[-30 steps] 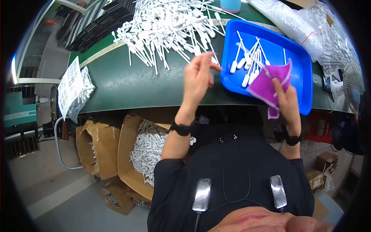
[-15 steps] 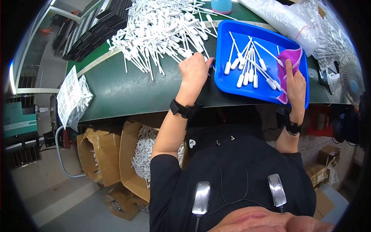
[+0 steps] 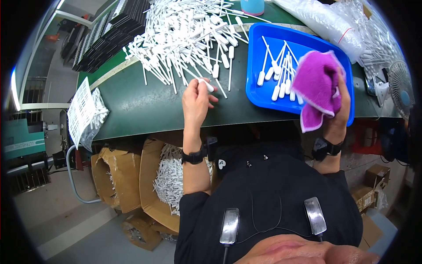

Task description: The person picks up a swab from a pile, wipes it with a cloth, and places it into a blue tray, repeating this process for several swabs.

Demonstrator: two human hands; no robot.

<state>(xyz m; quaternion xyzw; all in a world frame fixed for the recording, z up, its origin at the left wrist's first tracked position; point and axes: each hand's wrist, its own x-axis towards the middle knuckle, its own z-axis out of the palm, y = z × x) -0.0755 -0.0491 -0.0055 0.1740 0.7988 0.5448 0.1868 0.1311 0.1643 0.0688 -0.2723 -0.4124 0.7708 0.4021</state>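
My left hand is over the green table, just in front of the pile. Its thumb and forefinger pinch a white stick with a bulb-shaped end. A purple cloth hangs spread out from my right hand, whose fingers are closed on it. The cloth is over the right part of a blue tray and hides some of what lies there. Several white bulb-ended sticks lie inside the tray, bulbs mostly toward me.
A big heap of white sticks covers the back of the table. Clear plastic bags, a blue bottle and a small fan stand around the tray. A bag under a paper sheet hangs at the left; cardboard boxes are below.
My left hand has come toward me and left, away from the tray's edge, with a stick in its fingers. My right hand has lifted the cloth, which spreads further left over the tray.
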